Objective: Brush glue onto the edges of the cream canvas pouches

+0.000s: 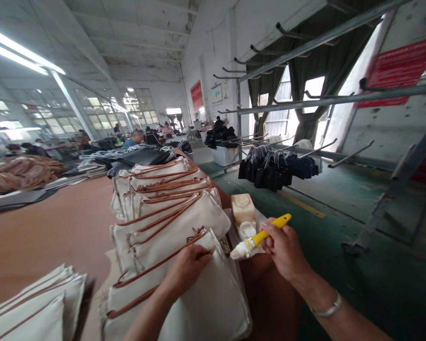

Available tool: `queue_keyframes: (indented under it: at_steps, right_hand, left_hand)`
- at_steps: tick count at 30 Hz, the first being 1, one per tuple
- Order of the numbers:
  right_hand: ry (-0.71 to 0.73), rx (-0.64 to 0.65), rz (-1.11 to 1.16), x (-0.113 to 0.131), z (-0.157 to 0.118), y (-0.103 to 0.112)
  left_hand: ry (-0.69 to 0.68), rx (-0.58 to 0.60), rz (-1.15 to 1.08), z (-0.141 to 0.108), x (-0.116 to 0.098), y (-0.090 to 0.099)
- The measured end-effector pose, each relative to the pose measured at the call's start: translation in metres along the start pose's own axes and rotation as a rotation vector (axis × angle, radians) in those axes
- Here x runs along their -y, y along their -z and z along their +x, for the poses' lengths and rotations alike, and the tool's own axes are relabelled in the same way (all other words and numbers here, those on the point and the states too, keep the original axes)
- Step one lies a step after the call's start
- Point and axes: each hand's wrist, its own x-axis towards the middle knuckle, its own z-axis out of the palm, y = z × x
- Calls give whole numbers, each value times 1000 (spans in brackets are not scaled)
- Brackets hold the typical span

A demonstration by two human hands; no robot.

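My right hand [282, 246] grips a yellow-handled brush [270, 230], its bristles coated white and pointing left, near the edge of the nearest bag. My left hand [190, 267] rests on the top edge of that cream bag [209, 303], its fingers pinched at the bag's edge. Behind it, a row of cream bags [181, 218] with brown trim and cords leans in overlapping layers. Just beyond the brush stands a stained, translucent plastic container [243, 208] with a round white opening.
More cream pieces [35, 303] lie at the lower left of the brown table [64, 227]. Black and brown piles lie farther back. At the right, a metal rack [305, 104] with prongs holds black bags [264, 168]. People sit in the background.
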Motion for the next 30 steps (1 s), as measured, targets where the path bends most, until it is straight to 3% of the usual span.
queue_keyframes:
  at_steps: [6,12,15,19,21,26,30]
  right_hand:
    - [47,166,-174,-16,9,-22]
    - [373,228,-579,-11,15,-37]
    - [412,172,-610,0,15,-35]
    - [296,267,-508,1,5,-34]
    - [314,325,-545,-1,3,-34]
    - [345,165,-579,3,15,-28]
    - [184,285,-450,0,16,-34]
  left_hand:
    - [-27,168,-503,-20,-9,6]
    - [12,213,-609,-30,-11,7]
    - [36,196,-652,-32,-10,6]
    - [16,205,-632,-34,-10,5]
    - [-12,188,-584,-37,-11,3]
    - [-78,-13,-353,-49,-16,-7]
    - [-178,-65,-240,-57,-18,-11]
